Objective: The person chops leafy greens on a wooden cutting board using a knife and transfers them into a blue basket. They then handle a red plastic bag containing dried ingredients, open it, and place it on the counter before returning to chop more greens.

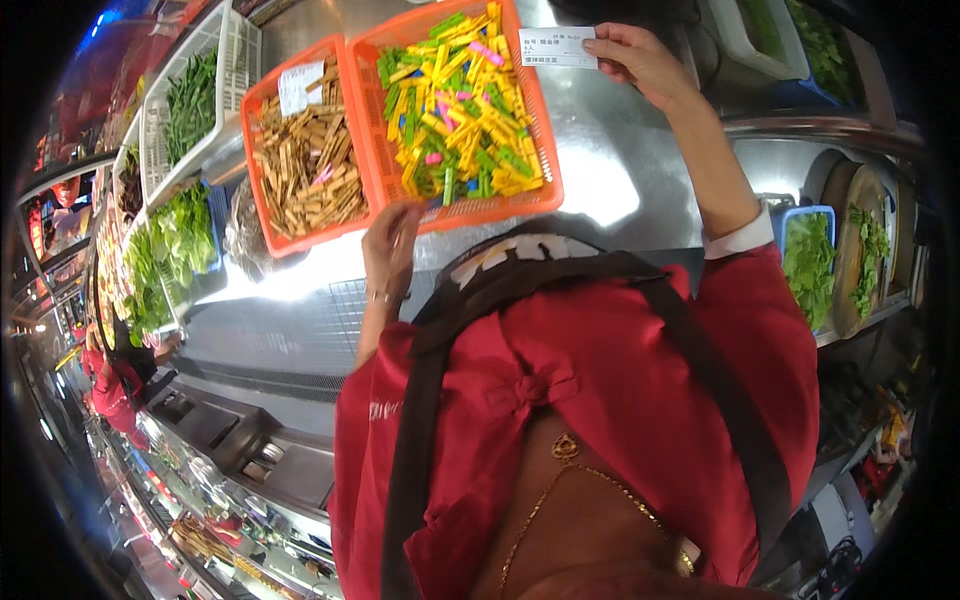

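My right hand [641, 61] pinches the right end of a small white paper slip [556, 46] that bears printed writing. The slip is beside the upper right rim of an orange plastic basket [553, 169] full of yellow, green, pink and blue clothespins [465, 112]. My left hand [391, 244] is at this basket's near left corner, its fingers bent; whether it holds anything I cannot tell. Against the left side stands a second orange basket [251, 161] with wooden clothespins [311, 161] and a few pink ones. A crumpled white paper [301, 86] with writing lies on those.
Baskets of green vegetables [191, 105] and leafy greens [180, 232] stand at the left. A clear plastic bag [251, 225] touches the wooden-pin basket. At the right are a blue-rimmed container of greens [808, 262] and a round chopping board [851, 225]. A person in red [112, 390] is far left.
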Action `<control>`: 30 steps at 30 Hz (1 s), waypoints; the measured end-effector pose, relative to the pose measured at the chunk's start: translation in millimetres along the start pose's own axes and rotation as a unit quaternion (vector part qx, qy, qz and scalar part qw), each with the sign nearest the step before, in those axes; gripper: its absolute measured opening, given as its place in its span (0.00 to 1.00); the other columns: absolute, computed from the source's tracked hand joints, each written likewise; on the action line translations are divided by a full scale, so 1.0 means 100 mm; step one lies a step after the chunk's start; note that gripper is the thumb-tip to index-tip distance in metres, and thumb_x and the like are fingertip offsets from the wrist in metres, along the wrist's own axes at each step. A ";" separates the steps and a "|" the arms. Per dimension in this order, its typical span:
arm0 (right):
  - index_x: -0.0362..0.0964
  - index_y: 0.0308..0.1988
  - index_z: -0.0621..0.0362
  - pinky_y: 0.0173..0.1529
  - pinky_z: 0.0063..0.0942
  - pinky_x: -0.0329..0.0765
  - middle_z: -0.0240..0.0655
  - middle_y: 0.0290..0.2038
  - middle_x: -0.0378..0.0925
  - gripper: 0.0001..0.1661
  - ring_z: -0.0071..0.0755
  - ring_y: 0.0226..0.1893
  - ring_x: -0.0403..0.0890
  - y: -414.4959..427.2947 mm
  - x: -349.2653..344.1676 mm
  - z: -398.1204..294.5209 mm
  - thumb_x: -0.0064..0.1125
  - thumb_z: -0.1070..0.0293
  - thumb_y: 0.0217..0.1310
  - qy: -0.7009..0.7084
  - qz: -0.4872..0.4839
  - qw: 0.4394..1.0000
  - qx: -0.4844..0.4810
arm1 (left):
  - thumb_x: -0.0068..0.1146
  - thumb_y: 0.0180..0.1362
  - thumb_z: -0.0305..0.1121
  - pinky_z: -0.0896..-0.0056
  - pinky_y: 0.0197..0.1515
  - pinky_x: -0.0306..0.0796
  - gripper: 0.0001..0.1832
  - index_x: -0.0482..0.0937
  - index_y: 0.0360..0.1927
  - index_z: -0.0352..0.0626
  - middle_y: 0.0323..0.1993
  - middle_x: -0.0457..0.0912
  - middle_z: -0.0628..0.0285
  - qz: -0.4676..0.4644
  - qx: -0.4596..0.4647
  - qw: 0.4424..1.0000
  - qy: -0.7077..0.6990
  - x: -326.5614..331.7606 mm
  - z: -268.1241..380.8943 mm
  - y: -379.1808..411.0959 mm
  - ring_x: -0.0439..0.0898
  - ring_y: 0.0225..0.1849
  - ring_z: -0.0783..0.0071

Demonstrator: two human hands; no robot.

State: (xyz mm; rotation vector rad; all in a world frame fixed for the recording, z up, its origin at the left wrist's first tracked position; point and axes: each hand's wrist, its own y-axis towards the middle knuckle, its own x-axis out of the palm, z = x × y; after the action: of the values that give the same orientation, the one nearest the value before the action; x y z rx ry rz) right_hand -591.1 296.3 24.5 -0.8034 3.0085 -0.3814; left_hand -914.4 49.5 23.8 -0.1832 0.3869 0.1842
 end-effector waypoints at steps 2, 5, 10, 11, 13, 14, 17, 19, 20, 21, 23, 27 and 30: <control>0.73 0.35 0.54 0.24 0.09 0.59 0.17 0.23 0.68 0.10 0.07 0.22 0.65 -0.12 0.28 -0.08 0.60 0.61 0.58 -0.018 0.010 0.999 0.028 | 0.51 0.62 0.29 0.77 0.45 0.71 0.10 0.76 0.41 0.32 0.36 0.81 0.60 -0.022 -0.012 0.998 -0.057 0.09 0.15 0.21 0.78 0.40 0.76; 0.73 0.36 0.53 0.24 0.09 0.58 0.16 0.22 0.68 0.10 0.06 0.21 0.64 -0.21 0.64 -0.16 0.60 0.61 0.58 -0.031 -0.018 0.999 0.027 | 0.51 0.63 0.29 0.78 0.45 0.72 0.10 0.76 0.41 0.31 0.34 0.80 0.61 -0.033 -0.008 0.982 -0.188 0.18 0.20 0.40 0.78 0.39 0.78; 0.74 0.37 0.55 0.25 0.11 0.60 0.19 0.21 0.69 0.12 0.08 0.21 0.65 -0.27 1.16 -0.14 0.63 0.61 0.56 -0.019 -0.029 0.999 0.039 | 0.52 0.62 0.30 0.80 0.41 0.72 0.10 0.77 0.41 0.32 0.33 0.81 0.63 -0.034 0.040 0.962 -0.268 0.17 0.11 0.47 0.77 0.35 0.80; 0.74 0.37 0.55 0.25 0.11 0.60 0.19 0.21 0.69 0.12 0.08 0.21 0.65 -0.27 1.24 -0.13 0.63 0.60 0.56 -0.018 -0.031 0.998 0.043 | 0.52 0.62 0.30 0.81 0.40 0.71 0.10 0.77 0.40 0.32 0.33 0.81 0.63 -0.025 0.039 0.962 -0.269 0.13 0.09 0.45 0.77 0.34 0.81; 0.73 0.37 0.54 0.24 0.10 0.60 0.19 0.21 0.69 0.11 0.08 0.20 0.66 -0.25 1.38 -0.10 0.63 0.61 0.56 0.005 -0.044 0.997 0.057 | 0.52 0.63 0.31 0.81 0.39 0.71 0.10 0.78 0.40 0.33 0.32 0.81 0.63 -0.015 0.038 0.961 -0.275 0.06 0.05 0.43 0.76 0.33 0.81; 0.73 0.37 0.54 0.24 0.10 0.60 0.19 0.21 0.69 0.11 0.08 0.20 0.66 -0.24 1.43 -0.08 0.63 0.62 0.56 0.009 -0.052 0.997 0.062 | 0.52 0.63 0.33 0.81 0.39 0.71 0.11 0.78 0.38 0.33 0.32 0.81 0.63 -0.006 0.017 0.955 -0.296 0.03 0.04 0.41 0.77 0.33 0.81; 0.72 0.37 0.56 0.22 0.10 0.62 0.20 0.21 0.70 0.11 0.09 0.19 0.67 -0.23 1.61 0.03 0.63 0.64 0.56 0.032 -0.065 0.995 0.065 | 0.52 0.63 0.34 0.81 0.39 0.71 0.12 0.79 0.38 0.33 0.31 0.81 0.63 0.000 -0.031 0.942 -0.335 -0.05 -0.01 0.36 0.77 0.33 0.80; 0.72 0.36 0.56 0.21 0.10 0.62 0.21 0.21 0.70 0.11 0.10 0.19 0.67 -0.23 1.75 0.14 0.64 0.65 0.56 0.027 -0.067 0.994 0.086 | 0.54 0.62 0.36 0.79 0.37 0.73 0.13 0.79 0.39 0.34 0.31 0.80 0.62 0.019 -0.057 0.927 -0.371 -0.06 -0.06 0.30 0.78 0.32 0.79; 0.72 0.36 0.57 0.21 0.11 0.62 0.21 0.20 0.69 0.10 0.11 0.18 0.67 -0.24 1.82 0.20 0.64 0.65 0.55 0.038 -0.077 0.992 0.097 | 0.54 0.61 0.36 0.78 0.37 0.73 0.13 0.78 0.39 0.34 0.31 0.80 0.62 0.028 -0.073 0.919 -0.387 -0.06 -0.10 0.27 0.78 0.31 0.79; 0.72 0.34 0.57 0.20 0.12 0.60 0.21 0.19 0.69 0.10 0.11 0.17 0.65 -0.26 1.90 0.28 0.63 0.65 0.56 0.019 -0.072 0.994 0.075 | 0.55 0.61 0.36 0.78 0.36 0.74 0.13 0.78 0.39 0.34 0.30 0.80 0.62 0.032 -0.075 0.908 -0.411 -0.05 -0.14 0.25 0.78 0.31 0.79; 0.73 0.35 0.56 0.22 0.12 0.59 0.19 0.20 0.68 0.08 0.10 0.18 0.64 -0.30 2.01 0.39 0.61 0.65 0.58 -0.001 -0.082 0.992 0.096 | 0.55 0.60 0.34 0.75 0.34 0.75 0.11 0.78 0.38 0.35 0.32 0.80 0.61 0.032 -0.090 0.924 -0.371 -0.06 -0.25 0.18 0.79 0.31 0.76; 0.73 0.37 0.58 0.22 0.13 0.58 0.23 0.22 0.72 0.08 0.11 0.19 0.64 -0.31 2.13 0.53 0.58 0.66 0.60 -0.011 -0.129 0.987 0.098 | 0.56 0.58 0.30 0.75 0.30 0.76 0.07 0.77 0.36 0.38 0.34 0.81 0.59 0.080 -0.116 0.923 -0.358 -0.19 -0.46 0.07 0.81 0.31 0.74; 0.72 0.39 0.61 0.27 0.15 0.65 0.29 0.28 0.78 0.09 0.14 0.25 0.72 -0.23 2.17 0.55 0.53 0.68 0.63 -0.073 -0.128 0.988 0.047 | 0.56 0.57 0.29 0.73 0.27 0.76 0.05 0.77 0.36 0.41 0.32 0.81 0.59 0.170 -0.160 0.894 -0.383 -0.38 -0.57 -0.07 0.81 0.26 0.71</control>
State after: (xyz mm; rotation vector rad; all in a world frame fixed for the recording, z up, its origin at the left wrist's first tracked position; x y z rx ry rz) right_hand -764.4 157.8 -11.0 -1.1578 2.7369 -0.4407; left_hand -967.7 25.6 -12.1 -0.3482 -0.4134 0.6428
